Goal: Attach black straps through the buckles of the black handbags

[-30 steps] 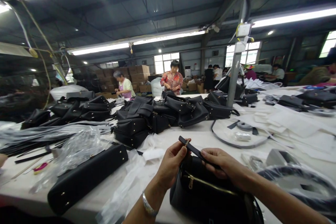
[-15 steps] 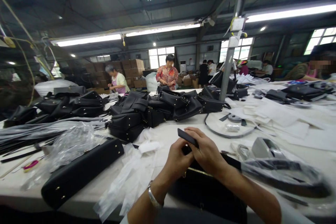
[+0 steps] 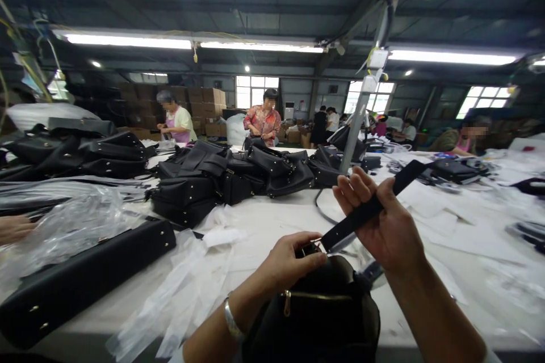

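L hand (image 3: 293, 261) pinches small metal bit (image 3: 319, 246) at flat blk strap's (image 3: 351, 226) low end; R hand (image 3: 394, 229) grips strap, thumb pressed, fingers bent. Soft blk bag (image 3: 309, 332) w/ thin gold zip (image 3: 319, 296) under hands, at white table (image 3: 264, 218).

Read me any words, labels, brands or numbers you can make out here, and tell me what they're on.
No text can be read.
Cardboard boxes: any print is too small and dim.
White box on the post: any marking is too small.
Black bag, black strap: no lettering shows.
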{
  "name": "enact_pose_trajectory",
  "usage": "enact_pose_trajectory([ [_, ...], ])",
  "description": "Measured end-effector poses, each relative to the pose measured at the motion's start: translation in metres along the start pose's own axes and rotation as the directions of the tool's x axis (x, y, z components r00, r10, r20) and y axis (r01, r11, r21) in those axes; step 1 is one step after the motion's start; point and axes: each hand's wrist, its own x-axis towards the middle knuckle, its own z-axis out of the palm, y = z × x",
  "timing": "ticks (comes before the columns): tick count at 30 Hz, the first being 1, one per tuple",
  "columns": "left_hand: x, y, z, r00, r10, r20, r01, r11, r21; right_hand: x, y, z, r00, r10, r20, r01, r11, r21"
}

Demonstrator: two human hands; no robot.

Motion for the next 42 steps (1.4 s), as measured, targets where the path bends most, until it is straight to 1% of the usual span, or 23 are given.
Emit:
enact_pose_trajectory([
  [2, 0.004, -0.003, 0.002, 0.996, -0.067, 0.066, 0.067, 0.998, 0.008, 0.003, -0.012, -0.002, 0.998, -0.043, -0.055, 0.046, 0.998, 0.049],
  [3, 0.005, -0.003, 0.002, 0.992, -0.096, 0.079, 0.095, 0.995, 0.008, 0.007, -0.018, -0.004, 0.993, -0.083, -0.079, 0.09, 0.992, 0.089],
  [5, 0.008, -0.003, 0.001, 0.993, -0.115, 0.041, 0.114, 0.993, 0.015, 0.015, -0.03, -0.014, 0.977, -0.174, -0.124, 0.195, 0.963, 0.187],
  [6, 0.008, -0.003, 0.0, 0.995, -0.102, 0.009, 0.102, 0.994, 0.026, 0.019, -0.034, -0.02, 0.967, -0.206, -0.149, 0.236, 0.945, 0.228],
  [8, 0.009, -0.003, -0.001, 0.997, -0.055, -0.045, 0.058, 0.996, 0.068, 0.022, -0.033, -0.035, 0.957, -0.218, -0.193, 0.264, 0.93, 0.257],
  [10, 0.009, -0.004, -0.001, 0.996, 0.009, -0.09, 0.004, 0.991, 0.133, 0.018, -0.021, -0.046, 0.965, -0.161, -0.206, 0.205, 0.955, 0.213],
  [12, 0.009, -0.006, 0.001, 0.991, 0.062, -0.119, -0.038, 0.981, 0.192, 0.005, -0.002, -0.052, 0.983, -0.068, -0.171, 0.094, 0.985, 0.146],
  [14, 0.01, -0.009, 0.005, 0.986, 0.087, -0.142, -0.052, 0.971, 0.232, -0.013, 0.017, -0.052, 0.994, -0.013, -0.107, 0.022, 0.996, 0.088],
  [16, 0.011, -0.011, 0.008, 0.981, 0.098, -0.169, -0.049, 0.961, 0.273, -0.031, 0.032, -0.049, 1.0, 0.016, -0.002, -0.016, 1.0, -0.003],
  [17, 0.011, -0.012, 0.009, 0.978, 0.103, -0.181, -0.046, 0.955, 0.291, -0.039, 0.038, -0.047, 0.998, 0.033, 0.052, -0.029, 0.997, -0.076],
  [19, 0.011, -0.013, 0.012, 0.974, 0.113, -0.196, -0.046, 0.948, 0.315, -0.05, 0.046, -0.042, 0.989, 0.085, 0.118, -0.047, 0.957, -0.288],
  [21, 0.011, -0.013, 0.014, 0.972, 0.122, -0.202, -0.052, 0.946, 0.32, -0.056, 0.049, -0.038, 0.987, 0.127, 0.094, -0.059, 0.848, -0.527],
  [23, 0.01, -0.014, 0.015, 0.973, 0.119, -0.199, -0.047, 0.942, 0.333, -0.057, 0.049, -0.038, 0.992, 0.122, 0.004, -0.082, 0.691, -0.718],
  [24, 0.01, -0.014, 0.016, 0.975, 0.114, -0.192, -0.044, 0.94, 0.338, -0.057, 0.048, -0.04, 0.993, 0.106, -0.055, -0.11, 0.62, -0.777],
  [25, 0.01, -0.014, 0.016, 0.977, 0.112, -0.18, -0.046, 0.941, 0.335, -0.056, 0.047, -0.042, 0.989, 0.097, -0.108, -0.145, 0.582, -0.8],
  [26, 0.01, -0.014, 0.015, 0.979, 0.116, -0.166, -0.057, 0.945, 0.323, -0.055, 0.046, -0.044, 0.983, 0.106, -0.151, -0.184, 0.588, -0.787],
  [27, 0.01, -0.014, 0.014, 0.981, 0.124, -0.15, -0.075, 0.951, 0.301, -0.054, 0.046, -0.048, 0.975, 0.138, -0.177, -0.224, 0.633, -0.741],
  [29, 0.009, -0.015, 0.012, 0.983, 0.132, -0.124, -0.1, 0.966, 0.238, -0.054, 0.048, -0.053, 0.956, 0.227, -0.185, -0.293, 0.765, -0.574],
  [30, 0.009, -0.015, 0.01, 0.987, 0.116, -0.11, -0.092, 0.975, 0.2, -0.054, 0.05, -0.055, 0.949, 0.261, -0.176, -0.315, 0.816, -0.486],
  [32, 0.009, -0.018, 0.009, 0.995, 0.058, -0.083, -0.048, 0.991, 0.122, -0.055, 0.053, -0.058, 0.941, 0.287, -0.18, -0.335, 0.863, -0.377],
  [34, 0.009, -0.022, 0.008, 0.997, 0.008, -0.072, -0.005, 0.999, 0.046, -0.057, 0.056, -0.058, 0.941, 0.283, -0.183, -0.331, 0.88, -0.341],
  [37, 0.01, -0.025, 0.008, 0.997, 0.004, -0.08, -0.006, 1.0, -0.022, -0.059, 0.058, -0.058, 0.951, 0.254, -0.176, -0.302, 0.88, -0.367],
  [42, 0.012, -0.025, 0.011, 0.997, 0.023, -0.08, -0.024, 1.0, -0.017, -0.062, 0.055, -0.06, 0.96, 0.21, -0.183, -0.274, 0.833, -0.481],
])
